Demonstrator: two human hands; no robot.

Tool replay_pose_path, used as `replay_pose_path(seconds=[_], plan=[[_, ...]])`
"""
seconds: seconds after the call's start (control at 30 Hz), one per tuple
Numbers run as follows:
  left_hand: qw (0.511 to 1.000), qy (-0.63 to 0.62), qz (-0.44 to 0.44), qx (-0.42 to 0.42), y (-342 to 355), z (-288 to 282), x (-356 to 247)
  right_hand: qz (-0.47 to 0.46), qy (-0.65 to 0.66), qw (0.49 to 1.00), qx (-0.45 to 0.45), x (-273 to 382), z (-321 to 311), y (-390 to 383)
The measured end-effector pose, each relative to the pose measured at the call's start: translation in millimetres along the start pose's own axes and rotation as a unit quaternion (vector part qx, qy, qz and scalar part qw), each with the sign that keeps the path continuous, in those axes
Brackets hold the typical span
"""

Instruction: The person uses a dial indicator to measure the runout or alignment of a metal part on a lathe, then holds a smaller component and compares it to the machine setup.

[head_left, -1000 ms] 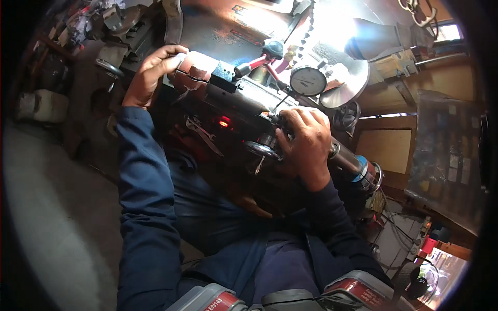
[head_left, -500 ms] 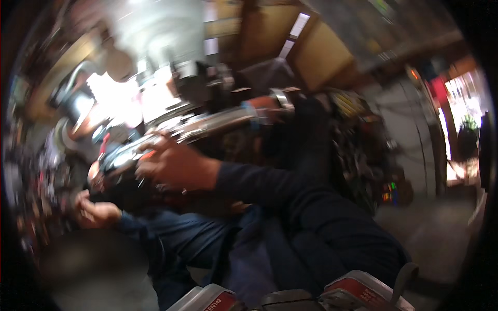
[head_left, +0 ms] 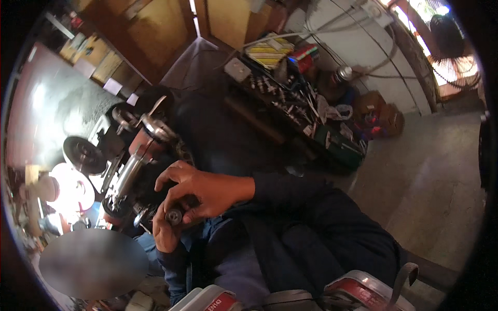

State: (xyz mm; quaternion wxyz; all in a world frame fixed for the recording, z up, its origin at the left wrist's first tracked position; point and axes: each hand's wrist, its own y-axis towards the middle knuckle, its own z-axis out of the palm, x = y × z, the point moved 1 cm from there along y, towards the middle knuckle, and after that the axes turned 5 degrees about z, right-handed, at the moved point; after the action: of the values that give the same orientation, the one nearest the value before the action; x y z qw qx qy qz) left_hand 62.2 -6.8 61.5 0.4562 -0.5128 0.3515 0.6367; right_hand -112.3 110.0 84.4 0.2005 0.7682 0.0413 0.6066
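Note:
My right hand is curled at a small cylindrical metal part, its thumb and index finger around it. My left hand holds the same part from below, close to my body. Just left of my hands is the bench machine, with a long steel barrel, an orange section, a crank wheel and a handle. A dark disc sits beside it. The far side of the small part and some left fingertips are hidden.
A lamp glares at the left. Ahead are wooden panels. A crowded tool trolley stands front right, with cardboard boxes and hanging cables beside it. Concrete floor lies to the right, below a fan.
The view has swung right, away from the machine. Both hands have left the machine and dial gauge and come together near my body around the small metal part.

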Motion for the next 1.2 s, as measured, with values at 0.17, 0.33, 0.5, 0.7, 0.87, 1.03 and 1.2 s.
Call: replay_pose_path(seconds=[0.17,0.33,0.5,0.7,0.87,1.03,1.2], plan=[[0.97,-0.236,-0.059,0.008,51.6,41.1,31.0,0.029,-0.011,0.988,-0.149,-29.3,-61.8,-45.8],[0.979,-0.177,-0.095,0.009,72.2,75.4,46.7,0.35,-0.34,0.857,-0.165,-81.1,-117.1,-107.2],[0.98,-0.143,-0.138,0.031,77.1,88.3,78.6,0.396,-0.4,0.826,-0.027,-109.0,-146.4,-172.8],[0.982,-0.132,-0.137,0.011,84.6,91.4,89.2,0.516,-0.518,0.677,-0.086,-112.9,-213.1,-267.3],[0.978,-0.152,-0.14,0.032,86.1,87.9,95.8,0.577,-0.501,0.626,-0.154,-120.8,-230.1,-300.1],[0.974,-0.179,-0.125,0.055,89.9,90.5,86.6,0.549,-0.576,0.574,-0.195,-137.9,-228.2,-311.1],[0.958,-0.28,-0.063,-0.018,94.0,79.4,58.0,0.578,-0.538,0.586,-0.182,-176.7,-249.0,-335.1]])
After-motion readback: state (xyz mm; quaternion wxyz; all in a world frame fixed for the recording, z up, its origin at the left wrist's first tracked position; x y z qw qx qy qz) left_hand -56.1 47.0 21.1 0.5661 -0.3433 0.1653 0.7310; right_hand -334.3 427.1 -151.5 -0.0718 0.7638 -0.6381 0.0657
